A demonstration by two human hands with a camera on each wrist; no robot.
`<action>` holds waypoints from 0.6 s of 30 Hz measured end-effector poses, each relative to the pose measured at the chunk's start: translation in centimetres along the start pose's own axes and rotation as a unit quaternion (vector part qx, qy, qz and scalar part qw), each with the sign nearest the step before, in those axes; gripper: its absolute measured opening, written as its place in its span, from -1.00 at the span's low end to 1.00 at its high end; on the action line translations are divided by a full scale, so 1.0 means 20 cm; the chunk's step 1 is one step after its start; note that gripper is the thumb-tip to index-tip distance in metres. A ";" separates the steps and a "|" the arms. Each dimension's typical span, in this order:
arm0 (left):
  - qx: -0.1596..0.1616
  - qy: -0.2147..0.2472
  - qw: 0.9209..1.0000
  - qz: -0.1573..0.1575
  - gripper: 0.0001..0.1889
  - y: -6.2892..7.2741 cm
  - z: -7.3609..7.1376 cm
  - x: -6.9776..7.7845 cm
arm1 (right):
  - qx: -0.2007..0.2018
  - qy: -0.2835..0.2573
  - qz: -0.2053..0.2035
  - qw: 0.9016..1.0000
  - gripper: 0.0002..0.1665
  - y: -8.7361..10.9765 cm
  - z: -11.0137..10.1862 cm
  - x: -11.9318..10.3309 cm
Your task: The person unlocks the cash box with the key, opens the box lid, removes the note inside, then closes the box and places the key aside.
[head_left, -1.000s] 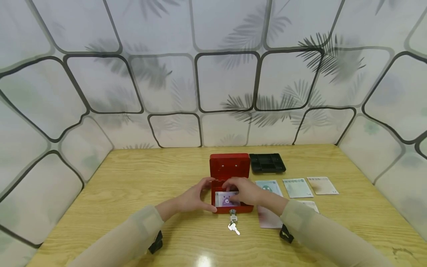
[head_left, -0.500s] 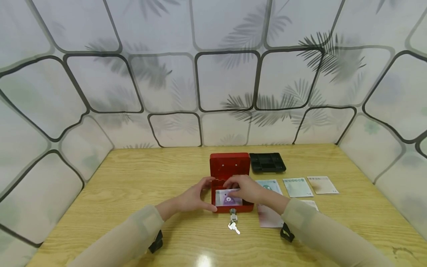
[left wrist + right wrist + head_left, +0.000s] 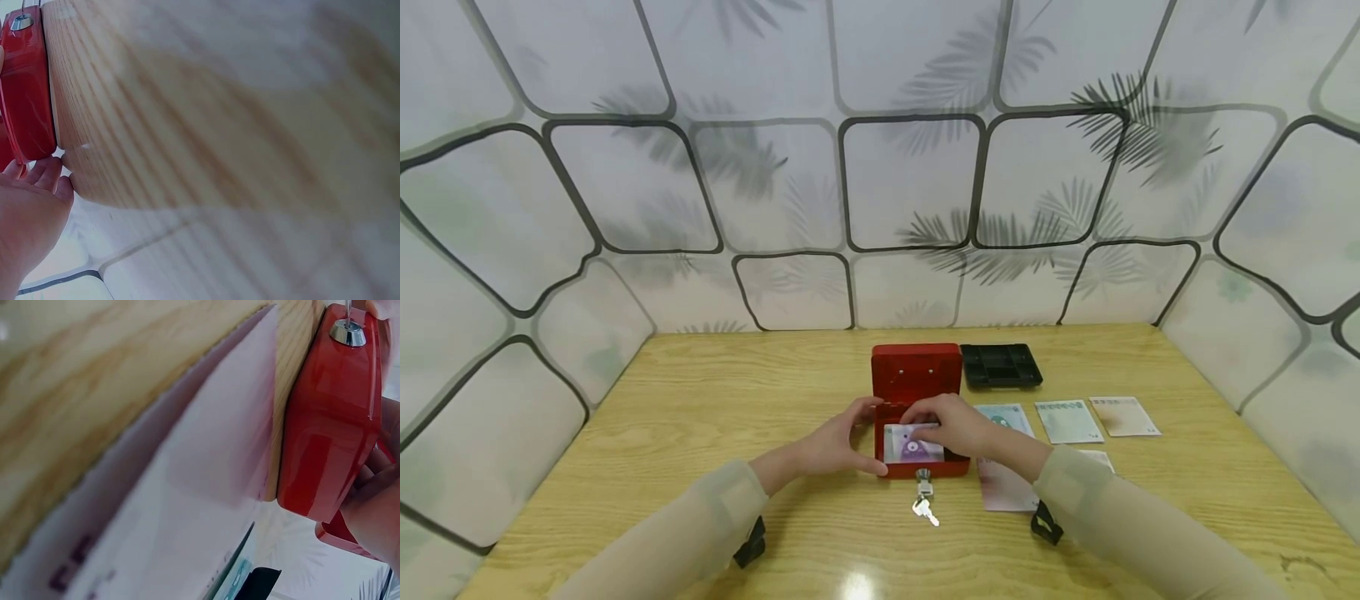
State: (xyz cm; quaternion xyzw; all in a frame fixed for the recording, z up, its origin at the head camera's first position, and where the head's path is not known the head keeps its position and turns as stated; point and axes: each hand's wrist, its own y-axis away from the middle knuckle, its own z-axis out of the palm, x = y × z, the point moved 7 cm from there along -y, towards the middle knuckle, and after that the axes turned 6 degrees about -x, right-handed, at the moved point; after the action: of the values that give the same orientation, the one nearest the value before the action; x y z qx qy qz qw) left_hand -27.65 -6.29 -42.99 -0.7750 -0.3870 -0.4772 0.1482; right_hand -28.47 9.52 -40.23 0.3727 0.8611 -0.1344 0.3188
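A red cash box [image 3: 958, 470] stands on the table with its lid [image 3: 917, 371] raised. My left hand [image 3: 831, 448] holds the left side, thumb at the front corner and fingers at the back; in the left wrist view, those fingers [image 3: 47, 172] meet the box's far corner. Inside lies a purple play banknote [image 3: 898, 447] with a cartoon figure. My right hand [image 3: 951, 427] reaches into the box and pinches the note's upper right part, thumb on its face; the other fingertips are partly hidden. From the front lock hangs a bunch of keys [image 3: 925, 508].
Behind the box on the right sits a black compartment tray [image 3: 1002, 365]. Right of the box lie a blue note [image 3: 1006, 416], a pink note [image 3: 1006, 490], a green note [image 3: 1069, 422] and a beige note [image 3: 1124, 417]. Another pale note [image 3: 1099, 458] is partly under the right sleeve.
The purple note has shifted slightly upward in the box, and more of its face shows. My right hand has moved a little with it. The left hand stays where it was.
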 end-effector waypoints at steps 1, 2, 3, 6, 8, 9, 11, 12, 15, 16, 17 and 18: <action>0.000 -0.001 1.000 -0.001 -0.05 0.00 0.00 0.00 | 0.003 -0.001 -0.003 1.000 -0.81 0.00 -0.01 0.00; 0.002 -0.002 1.000 -0.001 -0.05 0.00 0.00 0.00 | 0.008 -0.002 -0.006 1.000 -0.81 0.00 -0.01 -0.01; 0.002 -0.002 1.000 0.000 -0.05 0.00 0.00 0.00 | 0.013 -0.001 -0.009 1.000 -0.81 0.01 -0.02 -0.01; 0.003 0.000 1.000 0.005 -0.04 0.00 0.00 0.00 | 0.026 -0.007 -0.005 1.000 -0.81 0.02 -0.05 -0.02; 0.004 0.000 1.000 0.009 -0.03 -0.01 0.00 0.00 | 0.037 -0.012 -0.004 0.999 -0.81 0.03 -0.08 -0.03; 0.004 0.001 1.000 0.008 -0.03 -0.01 0.00 0.00 | 0.043 -0.014 -0.005 0.999 -0.81 0.03 -0.09 -0.03; 0.004 0.000 1.000 0.005 -0.02 -0.01 0.00 0.00 | 0.058 -0.017 -0.013 0.998 -0.81 0.04 -0.13 -0.04; 0.005 0.000 1.000 0.004 -0.02 -0.01 0.00 0.00 | 0.066 -0.016 -0.016 0.998 -0.80 0.05 -0.14 -0.04; 0.004 -0.002 1.000 -0.004 -0.02 -0.01 0.00 -0.01 | 0.087 -0.012 -0.021 0.996 -0.80 0.08 -0.19 -0.05; 0.004 -0.002 1.000 -0.005 -0.02 -0.01 0.00 -0.01 | 0.093 -0.012 -0.021 0.995 -0.80 0.09 -0.20 -0.06; 0.004 -0.002 1.000 -0.006 -0.03 -0.01 0.00 -0.01 | 0.098 -0.013 -0.020 0.995 -0.80 0.10 -0.22 -0.06; 0.003 -0.002 1.000 -0.004 -0.03 -0.01 0.00 -0.01 | 0.103 -0.016 -0.016 0.994 -0.80 0.12 -0.24 -0.06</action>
State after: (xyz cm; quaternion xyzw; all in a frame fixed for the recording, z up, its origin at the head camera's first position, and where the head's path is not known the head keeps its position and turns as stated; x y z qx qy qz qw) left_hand -27.85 -6.31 -43.19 -0.7736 -0.3922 -0.4752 0.1481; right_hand -28.25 12.76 -35.86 0.3876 0.8432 -0.2334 0.2903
